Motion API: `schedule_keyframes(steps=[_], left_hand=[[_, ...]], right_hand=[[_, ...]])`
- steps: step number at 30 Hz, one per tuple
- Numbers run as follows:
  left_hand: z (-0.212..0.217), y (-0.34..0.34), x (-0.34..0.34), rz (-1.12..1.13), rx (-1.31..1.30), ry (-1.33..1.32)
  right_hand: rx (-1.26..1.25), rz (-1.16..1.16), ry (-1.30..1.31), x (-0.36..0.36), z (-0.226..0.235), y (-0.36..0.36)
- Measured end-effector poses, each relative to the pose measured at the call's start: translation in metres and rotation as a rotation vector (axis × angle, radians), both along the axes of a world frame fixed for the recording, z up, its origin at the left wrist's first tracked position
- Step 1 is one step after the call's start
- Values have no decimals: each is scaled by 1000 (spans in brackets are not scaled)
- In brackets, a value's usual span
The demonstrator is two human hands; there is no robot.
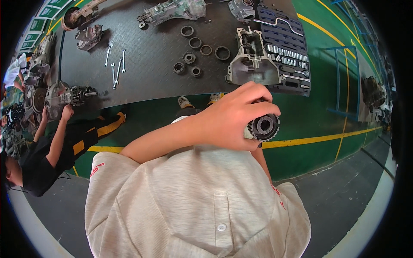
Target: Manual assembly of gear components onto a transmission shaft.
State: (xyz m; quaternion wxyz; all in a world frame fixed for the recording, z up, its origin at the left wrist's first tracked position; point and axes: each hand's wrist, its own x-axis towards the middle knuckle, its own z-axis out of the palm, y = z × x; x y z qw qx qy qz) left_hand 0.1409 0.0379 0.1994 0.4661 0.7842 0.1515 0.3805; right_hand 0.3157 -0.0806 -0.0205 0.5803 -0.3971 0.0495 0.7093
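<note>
My left hand [241, 112] reaches across my body to the right, its fingers wrapped round a splined gear [265, 127] with a toothed rim and a ridged bore. The gear is held in front of me, off the table's near edge, its bore facing up toward me. Of my right arm, only a strip of forearm [260, 162] shows below the gear. Behind my left hand and the gear, my right hand is hidden. Just beyond, an open metal gearbox housing [259, 76] stands at the table edge.
On the dark metal table [150, 73] lie several gear rings [222, 53], several wrenches [118, 71] and a gearbox [174, 12]. A blue socket set case [297, 45] lies at the right. At left a person [41, 172] handles another gearbox [58, 99].
</note>
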Motion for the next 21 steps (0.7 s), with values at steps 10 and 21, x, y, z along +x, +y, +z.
schedule_keyframes(steps=[10,21], left_hand=[[-12,-16,-7,53,-29,75],[-88,-16,-4,17,-33,129]], right_hand=[[49,-29,-33,-2,-5,-7],[139,18,-532,-7,26,-5]])
